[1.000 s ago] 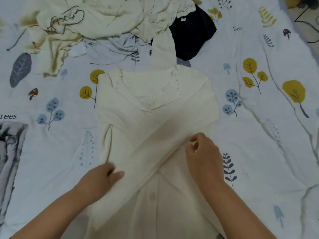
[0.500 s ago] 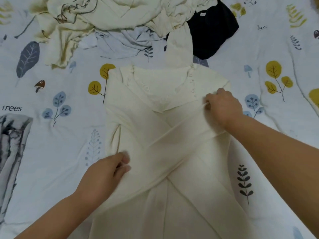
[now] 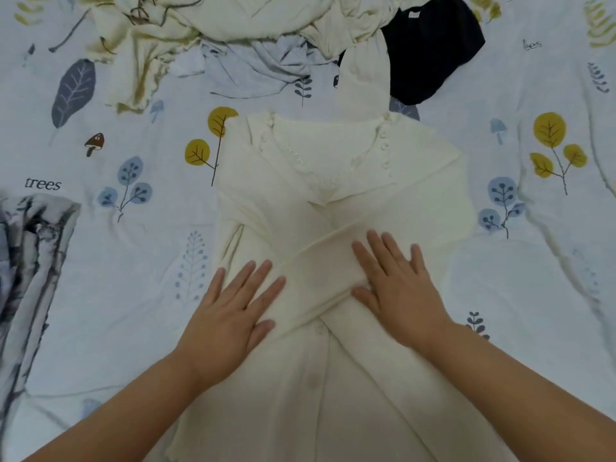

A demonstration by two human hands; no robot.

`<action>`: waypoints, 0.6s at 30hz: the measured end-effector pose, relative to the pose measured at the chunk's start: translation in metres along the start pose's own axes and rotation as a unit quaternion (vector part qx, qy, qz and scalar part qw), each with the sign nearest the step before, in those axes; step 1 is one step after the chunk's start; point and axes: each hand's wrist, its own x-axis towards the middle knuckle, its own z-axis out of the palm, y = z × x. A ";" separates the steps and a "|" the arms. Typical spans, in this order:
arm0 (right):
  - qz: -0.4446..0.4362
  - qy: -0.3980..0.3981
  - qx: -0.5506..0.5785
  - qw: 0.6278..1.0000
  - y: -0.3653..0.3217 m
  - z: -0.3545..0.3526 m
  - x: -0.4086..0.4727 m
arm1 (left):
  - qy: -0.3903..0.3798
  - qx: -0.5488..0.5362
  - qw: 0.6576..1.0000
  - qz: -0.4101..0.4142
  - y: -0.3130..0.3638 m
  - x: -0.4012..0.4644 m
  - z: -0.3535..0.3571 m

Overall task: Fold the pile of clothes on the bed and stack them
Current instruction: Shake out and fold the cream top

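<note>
A cream cardigan [image 3: 333, 181] with small buttons lies flat on the bed in front of me, its two sleeves crossed over the chest. My left hand [image 3: 230, 311] lies flat with straight fingers on the left end of the crossed sleeves. My right hand [image 3: 396, 288] lies flat on the upper sleeve just right of the crossing. Behind the cardigan sits the unfolded pile: a cream garment [image 3: 206, 25], a pale blue-grey one [image 3: 253, 68] and a black one [image 3: 430, 51].
The bedsheet [image 3: 520, 295] is white with printed leaves, trees and mushrooms. A grey-and-white patterned cloth [image 3: 30, 248] lies at the left edge. The sheet to the right of the cardigan is wrinkled.
My right hand let go of the sleeve near the right shoulder and came down onto the crossed sleeves. My left hand uncurled and now lies flat. Both hands were pinching fabric before.
</note>
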 end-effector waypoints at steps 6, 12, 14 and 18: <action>-0.001 -0.032 0.029 0.999 0.009 -0.012 -0.021 | -0.064 0.017 0.998 -0.019 -0.003 -0.004 -0.004; -0.053 -0.069 0.019 0.996 0.027 -0.010 -0.090 | -0.069 -0.007 0.998 -0.004 0.007 -0.054 -0.011; -0.060 -0.099 0.015 0.993 0.033 -0.003 -0.115 | -0.064 -0.013 0.998 0.008 0.007 -0.074 -0.008; -0.101 -0.080 -0.068 0.989 0.036 0.004 -0.151 | -0.137 -0.093 0.986 -0.008 -0.010 -0.103 0.002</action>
